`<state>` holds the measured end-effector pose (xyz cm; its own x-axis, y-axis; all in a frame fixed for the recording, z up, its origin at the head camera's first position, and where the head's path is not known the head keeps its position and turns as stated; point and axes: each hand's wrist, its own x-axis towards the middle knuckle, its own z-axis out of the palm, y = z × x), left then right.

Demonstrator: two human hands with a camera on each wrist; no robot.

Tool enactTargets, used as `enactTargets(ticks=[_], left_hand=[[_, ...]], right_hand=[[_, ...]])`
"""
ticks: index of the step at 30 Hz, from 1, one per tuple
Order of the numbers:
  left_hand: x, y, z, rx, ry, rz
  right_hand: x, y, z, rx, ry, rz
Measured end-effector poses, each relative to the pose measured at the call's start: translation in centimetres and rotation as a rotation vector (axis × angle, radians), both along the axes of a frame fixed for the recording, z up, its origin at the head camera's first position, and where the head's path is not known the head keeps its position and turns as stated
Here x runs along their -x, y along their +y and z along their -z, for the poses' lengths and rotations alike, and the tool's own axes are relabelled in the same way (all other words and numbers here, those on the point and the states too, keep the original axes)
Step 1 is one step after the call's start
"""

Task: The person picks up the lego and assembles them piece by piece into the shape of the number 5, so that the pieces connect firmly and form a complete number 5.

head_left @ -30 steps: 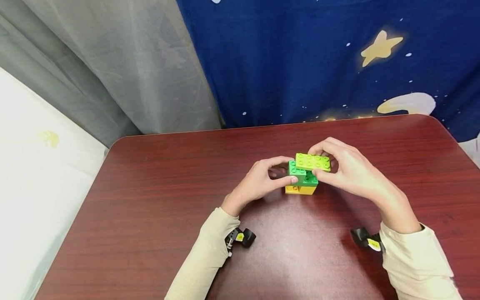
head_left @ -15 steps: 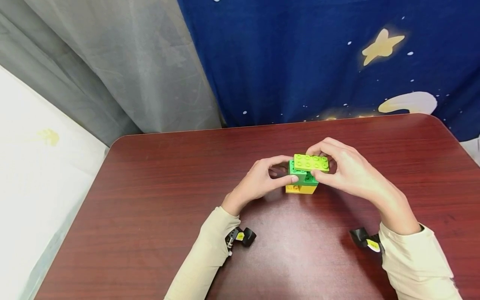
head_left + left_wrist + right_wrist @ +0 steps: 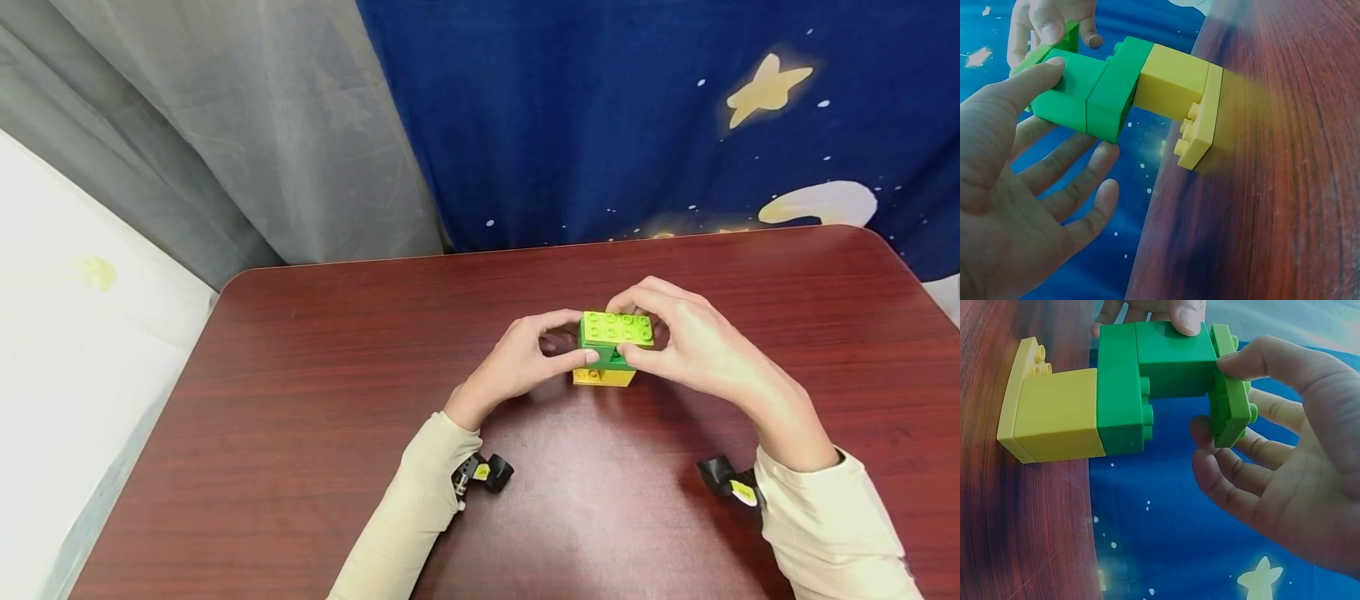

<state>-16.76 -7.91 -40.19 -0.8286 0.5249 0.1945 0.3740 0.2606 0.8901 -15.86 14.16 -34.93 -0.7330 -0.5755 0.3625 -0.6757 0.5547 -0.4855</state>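
A stack of toy building bricks stands on the table, with a thin yellow plate (image 3: 1204,125) at the bottom and a yellow brick (image 3: 1059,412) on it. Above come a long green brick (image 3: 1120,394) and a smaller green brick (image 3: 1175,353). My left hand (image 3: 513,357) grips the smaller green brick between thumb and fingers. Thumb and fingers of my right hand (image 3: 690,342) pinch a thin lime-green plate (image 3: 617,329) by its long sides. This plate lies over the top of the smaller green brick and juts out past it; whether it is fully seated I cannot tell.
The dark red wooden table (image 3: 337,358) has a far edge close behind the hands. A blue curtain (image 3: 570,125) with stars and a grey curtain (image 3: 300,150) hang beyond it. Black wrist cameras (image 3: 498,473) are strapped to both forearms.
My right hand has moved slightly left and down with the lime-green plate, which now covers the top of the smaller green brick. My left hand has stayed almost still on the stack.
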Motion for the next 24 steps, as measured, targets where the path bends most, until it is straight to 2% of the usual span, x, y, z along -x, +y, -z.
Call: enactTargets(ticks=[8,13,15,18,21,24], left_hand=[[-0.11,0.15,-0.01,0.036,0.048,-0.028],[-0.06,0.29,0.1,-0.009,0.014,-0.002],[0.02,0.25,0.16,-0.027,-0.019,0.021],[0.11,0.06,0.19,-0.004,-0.088,0.01],[0.19,-0.05,0.25,0.018,-0.199,-0.015],[0.16,0.11,0.24,-0.033,-0.313,-0.018]], right_hand=[[-0.18,0.12,-0.16,0.017,0.021,-0.007],[-0.22,-0.06,-0.16,-0.005,0.023,0.019],[-0.19,-0.12,-0.12,-0.019,0.021,0.028],[-0.16,-0.15,-0.1,-0.031,0.022,0.034],[-0.19,-0.1,-0.15,-0.027,0.019,0.037],[-0.22,-0.06,-0.21,-0.014,0.024,0.031]])
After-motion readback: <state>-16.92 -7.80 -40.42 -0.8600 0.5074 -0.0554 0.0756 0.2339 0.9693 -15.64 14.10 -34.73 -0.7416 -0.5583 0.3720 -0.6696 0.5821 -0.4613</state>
